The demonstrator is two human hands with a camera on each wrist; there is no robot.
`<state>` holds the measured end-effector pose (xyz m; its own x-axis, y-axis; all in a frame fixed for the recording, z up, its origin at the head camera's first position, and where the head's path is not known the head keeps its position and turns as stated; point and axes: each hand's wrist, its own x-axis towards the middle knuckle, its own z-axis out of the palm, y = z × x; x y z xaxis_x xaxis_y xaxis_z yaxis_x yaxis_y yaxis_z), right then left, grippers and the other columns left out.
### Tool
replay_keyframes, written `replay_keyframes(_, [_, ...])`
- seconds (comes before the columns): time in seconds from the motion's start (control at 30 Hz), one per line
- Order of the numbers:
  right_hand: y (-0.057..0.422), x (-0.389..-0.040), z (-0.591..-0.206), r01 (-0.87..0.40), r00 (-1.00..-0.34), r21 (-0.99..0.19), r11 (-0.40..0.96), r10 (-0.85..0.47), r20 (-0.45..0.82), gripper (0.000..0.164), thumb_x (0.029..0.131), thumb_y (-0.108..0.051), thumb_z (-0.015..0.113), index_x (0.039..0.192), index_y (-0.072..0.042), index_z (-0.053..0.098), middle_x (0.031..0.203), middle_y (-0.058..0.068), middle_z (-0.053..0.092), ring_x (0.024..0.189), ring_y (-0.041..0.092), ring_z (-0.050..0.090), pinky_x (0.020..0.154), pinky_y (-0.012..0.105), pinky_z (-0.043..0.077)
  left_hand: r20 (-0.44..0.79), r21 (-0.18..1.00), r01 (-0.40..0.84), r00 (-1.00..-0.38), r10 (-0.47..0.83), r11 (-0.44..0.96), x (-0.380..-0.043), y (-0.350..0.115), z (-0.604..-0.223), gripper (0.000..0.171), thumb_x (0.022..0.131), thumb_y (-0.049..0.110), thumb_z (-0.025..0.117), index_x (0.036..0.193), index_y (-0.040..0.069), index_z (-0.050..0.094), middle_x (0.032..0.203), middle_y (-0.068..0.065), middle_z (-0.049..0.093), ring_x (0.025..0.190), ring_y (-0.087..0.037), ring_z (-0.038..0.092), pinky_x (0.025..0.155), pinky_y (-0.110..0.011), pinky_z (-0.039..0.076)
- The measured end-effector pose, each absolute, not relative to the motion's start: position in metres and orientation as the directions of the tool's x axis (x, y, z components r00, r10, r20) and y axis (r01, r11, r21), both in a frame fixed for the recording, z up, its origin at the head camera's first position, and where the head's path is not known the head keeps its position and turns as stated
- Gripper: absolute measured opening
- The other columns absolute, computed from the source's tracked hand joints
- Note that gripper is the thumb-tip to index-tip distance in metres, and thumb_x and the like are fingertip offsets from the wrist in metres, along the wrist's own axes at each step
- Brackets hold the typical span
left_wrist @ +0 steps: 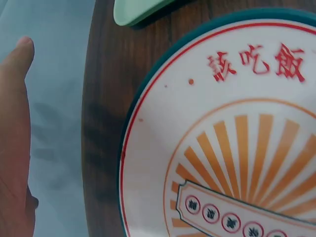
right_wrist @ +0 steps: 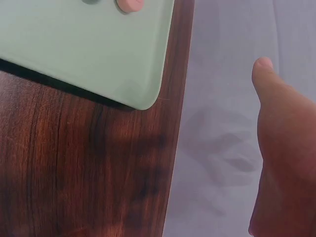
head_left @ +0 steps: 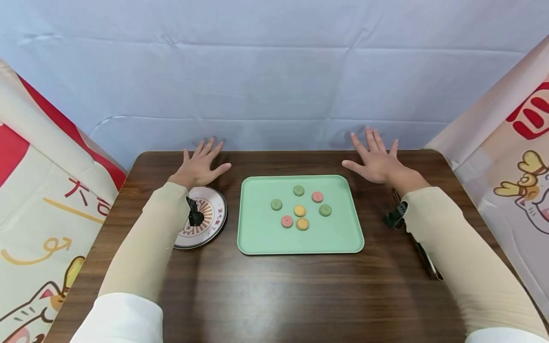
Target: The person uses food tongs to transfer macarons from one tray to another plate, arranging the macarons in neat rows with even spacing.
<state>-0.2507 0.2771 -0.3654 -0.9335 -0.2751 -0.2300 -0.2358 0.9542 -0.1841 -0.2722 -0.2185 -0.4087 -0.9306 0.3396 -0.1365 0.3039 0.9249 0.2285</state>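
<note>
My left hand (head_left: 198, 166) is spread, fingers straight, over the table's far left edge. It holds nothing and is nearest to a round white plate (head_left: 212, 209) with an orange ray pattern and red lettering, partly hidden by my forearm. My right hand (head_left: 377, 162), also spread and holding nothing, hovers at the far right edge. Between them a mint-green tray (head_left: 257, 238) lies flat. On it are small round discs: three green ones (head_left: 325, 210), two pink ones (head_left: 287, 221) and two yellow ones (head_left: 302, 224). The left wrist view shows the plate (left_wrist: 148, 148) close up.
Both hands are over a dark wooden table (head_left: 257, 295). A narrow dark object (head_left: 426, 259) lies partly hidden under my right forearm. A pale cloth (head_left: 266, 85) hangs behind the table, and printed curtains (head_left: 38, 205) flank its sides.
</note>
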Motion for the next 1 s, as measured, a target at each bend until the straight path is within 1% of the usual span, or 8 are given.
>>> replay_keyframes(0.17, [0.28,-0.244,-0.362,-0.259,-0.931,-0.185,0.948,-0.296,-0.214,0.092,0.101,-0.071,0.03,0.163,-0.019,-0.012,0.164,0.021,-0.028,0.149,0.042,-0.026,0.103,0.076,-0.023,-0.126,0.237,0.326,-0.924,0.362,0.915,-0.268,-0.223,-0.408,0.087,0.1,0.073,0.028,0.166,0.02,0.007,0.171,-0.011,-0.004,0.156,-0.039,-0.003,0.113,-0.075,-0.008])
replay_keyframes(0.33, [0.281,-0.235,-0.359,-0.279,-0.93,-0.17,0.945,-0.31,-0.199,0.091,0.101,-0.07,0.031,0.163,-0.019,-0.011,0.165,0.021,-0.026,0.151,0.043,-0.022,0.104,0.077,-0.021,-0.118,0.231,0.347,-0.917,0.381,0.909,-0.263,-0.228,-0.403,0.086,0.1,0.072,0.029,0.166,0.02,0.009,0.172,-0.011,-0.001,0.156,-0.039,-0.002,0.113,-0.074,-0.006])
replay_keyframes(0.6, [0.284,-0.221,-0.359,-0.306,-0.923,-0.165,0.938,-0.334,-0.189,0.088,0.103,-0.067,0.034,0.163,-0.023,-0.014,0.165,0.022,-0.025,0.151,0.042,-0.022,0.104,0.077,-0.021,-0.143,0.231,0.356,-0.908,0.393,0.906,-0.251,-0.242,-0.395,0.085,0.101,0.07,0.032,0.166,0.022,0.006,0.172,-0.011,0.0,0.155,-0.04,-0.003,0.11,-0.078,-0.008])
replay_keyframes(0.73, [0.288,-0.215,-0.358,-0.305,-0.92,-0.163,0.938,-0.334,-0.202,0.088,0.103,-0.066,0.034,0.163,-0.022,-0.014,0.164,0.018,-0.029,0.15,0.04,-0.025,0.104,0.076,-0.023,-0.143,0.211,0.368,-0.905,0.401,0.906,-0.242,-0.249,-0.392,0.084,0.101,0.069,0.034,0.166,0.023,0.005,0.172,-0.01,-0.001,0.156,-0.038,-0.003,0.111,-0.077,-0.007])
replay_keyframes(0.9, [0.292,-0.207,-0.357,-0.302,-0.923,-0.158,0.94,-0.33,-0.198,0.089,0.103,-0.067,0.034,0.163,-0.021,-0.012,0.164,0.015,-0.03,0.151,0.039,-0.025,0.104,0.074,-0.024,-0.127,0.228,0.373,-0.905,0.407,0.9,-0.23,-0.259,-0.39,0.084,0.101,0.066,0.038,0.166,0.022,0.008,0.172,-0.006,-0.003,0.156,-0.034,-0.007,0.112,-0.074,-0.011])
replay_keyframes(1.0, [0.293,-0.201,-0.356,-0.304,-0.923,-0.159,0.939,-0.332,-0.195,0.089,0.103,-0.066,0.036,0.164,-0.02,-0.011,0.164,0.015,-0.031,0.151,0.039,-0.025,0.105,0.073,-0.024,-0.111,0.242,0.381,-0.903,0.415,0.892,-0.222,-0.264,-0.391,0.085,0.101,0.065,0.041,0.166,0.021,0.009,0.172,-0.007,-0.001,0.156,-0.035,-0.006,0.112,-0.074,-0.012])
